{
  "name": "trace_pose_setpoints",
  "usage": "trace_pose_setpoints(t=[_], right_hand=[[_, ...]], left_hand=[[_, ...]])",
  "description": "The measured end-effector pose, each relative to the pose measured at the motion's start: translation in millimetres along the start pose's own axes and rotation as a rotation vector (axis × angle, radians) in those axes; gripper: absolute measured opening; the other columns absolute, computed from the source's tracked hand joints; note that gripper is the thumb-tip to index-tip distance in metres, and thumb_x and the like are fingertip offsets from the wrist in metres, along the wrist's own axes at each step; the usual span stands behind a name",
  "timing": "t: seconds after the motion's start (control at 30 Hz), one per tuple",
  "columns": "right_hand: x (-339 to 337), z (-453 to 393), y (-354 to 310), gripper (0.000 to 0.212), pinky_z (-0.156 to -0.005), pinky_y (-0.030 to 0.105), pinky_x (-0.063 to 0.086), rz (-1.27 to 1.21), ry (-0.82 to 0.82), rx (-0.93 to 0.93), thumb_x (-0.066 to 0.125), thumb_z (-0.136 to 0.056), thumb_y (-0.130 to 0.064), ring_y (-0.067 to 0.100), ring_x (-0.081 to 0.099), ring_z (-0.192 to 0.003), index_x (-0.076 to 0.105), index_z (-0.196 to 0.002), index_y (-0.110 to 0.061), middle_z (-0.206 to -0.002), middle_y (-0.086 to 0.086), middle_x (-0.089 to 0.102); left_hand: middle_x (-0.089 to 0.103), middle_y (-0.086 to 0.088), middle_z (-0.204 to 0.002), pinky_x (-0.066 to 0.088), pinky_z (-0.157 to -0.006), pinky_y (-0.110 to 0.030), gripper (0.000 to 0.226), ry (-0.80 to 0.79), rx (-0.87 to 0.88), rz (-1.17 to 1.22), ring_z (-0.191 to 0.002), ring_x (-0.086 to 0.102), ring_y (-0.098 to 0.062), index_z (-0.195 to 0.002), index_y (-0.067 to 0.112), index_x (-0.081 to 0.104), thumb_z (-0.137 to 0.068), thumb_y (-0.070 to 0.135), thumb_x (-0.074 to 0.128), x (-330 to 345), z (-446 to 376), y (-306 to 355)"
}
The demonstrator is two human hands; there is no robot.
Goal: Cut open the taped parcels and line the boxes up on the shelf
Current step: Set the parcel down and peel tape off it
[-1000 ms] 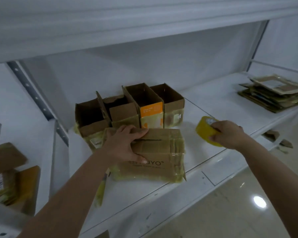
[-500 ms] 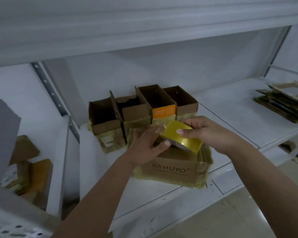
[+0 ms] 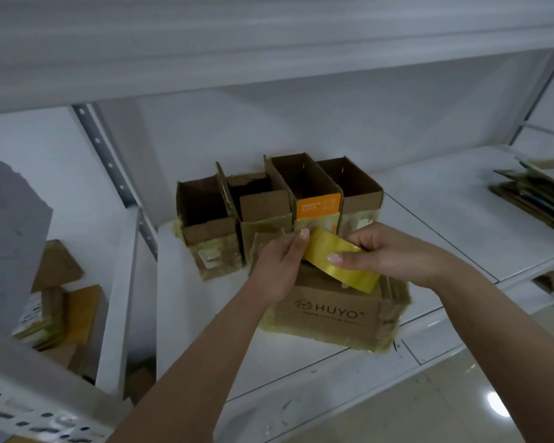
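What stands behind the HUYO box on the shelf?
Behind the HUYO box stand four open cardboard boxes in a row against the shelf's back wall. Both hands and the yellow tape roll cover their lower fronts.

The shelf (image 3: 445, 219) is plain white, as is the back wall behind it. Four open boxes (image 3: 279, 203) are brown cardboard with yellowish tape low on their fronts; one carries an orange label (image 3: 318, 206) with small pale print. The parcel (image 3: 333, 311) in front is brown cardboard wrapped in yellow-tinted tape and printed with dark "HUYO" lettering and a small logo. The tape roll (image 3: 339, 260) between the hands is glossy yellow. The upright post (image 3: 109, 158) is grey metal with a row of dark holes. The floor (image 3: 461, 404) is pale, glossy tile.
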State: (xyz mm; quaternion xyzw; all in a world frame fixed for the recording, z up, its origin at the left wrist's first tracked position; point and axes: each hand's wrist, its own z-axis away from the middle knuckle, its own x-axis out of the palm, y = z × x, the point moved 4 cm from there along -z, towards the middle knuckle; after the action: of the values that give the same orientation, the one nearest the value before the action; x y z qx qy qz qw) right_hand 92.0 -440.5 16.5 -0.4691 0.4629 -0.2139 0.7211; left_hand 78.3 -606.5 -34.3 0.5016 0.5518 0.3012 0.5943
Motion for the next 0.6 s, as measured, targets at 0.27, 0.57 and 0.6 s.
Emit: trace_pose_setpoints(t=[0.27, 0.57, 0.6], right_hand=[[-19, -4, -6, 0.031, -0.066, 0.019, 0.053, -0.057, 0.13, -0.059, 0.069, -0.071, -0.046, 0.011, 0.073, -0.079, 0.073, -0.087, -0.02, -0.084, -0.003, 0.076], [-34, -8, 3, 0.038, -0.094, 0.043, 0.05, -0.093, 0.229, 0.025, 0.066, -0.071, -0.05, 0.023, 0.071, -0.092, 0.075, -0.093, -0.021, -0.093, 0.002, 0.075], [-33, -9, 2, 0.031, -0.089, 0.04, 0.052, -0.082, 0.231, 0.03, 0.066, -0.072, -0.05, 0.021, 0.072, -0.087, 0.076, -0.086, -0.024, -0.089, 0.001, 0.076]], left_hand=[[0.066, 0.001, -0.126, 0.035, -0.085, -0.001, 0.049, 0.163, 0.022, -0.146, -0.12, 0.056, -0.007, -0.14, 0.026, 0.051, -0.101, 0.046, 0.03, -27, -6, -18], [0.07, -0.003, -0.117, 0.044, -0.097, -0.019, 0.051, 0.289, -0.001, -0.143, -0.108, 0.064, -0.01, -0.128, 0.013, 0.062, -0.103, 0.041, 0.029, -42, -1, -29], [0.069, -0.001, -0.117, 0.042, -0.092, -0.016, 0.053, 0.303, 0.016, -0.196, -0.109, 0.062, -0.01, -0.129, 0.014, 0.062, -0.101, 0.043, 0.027, -44, 0, -29]])
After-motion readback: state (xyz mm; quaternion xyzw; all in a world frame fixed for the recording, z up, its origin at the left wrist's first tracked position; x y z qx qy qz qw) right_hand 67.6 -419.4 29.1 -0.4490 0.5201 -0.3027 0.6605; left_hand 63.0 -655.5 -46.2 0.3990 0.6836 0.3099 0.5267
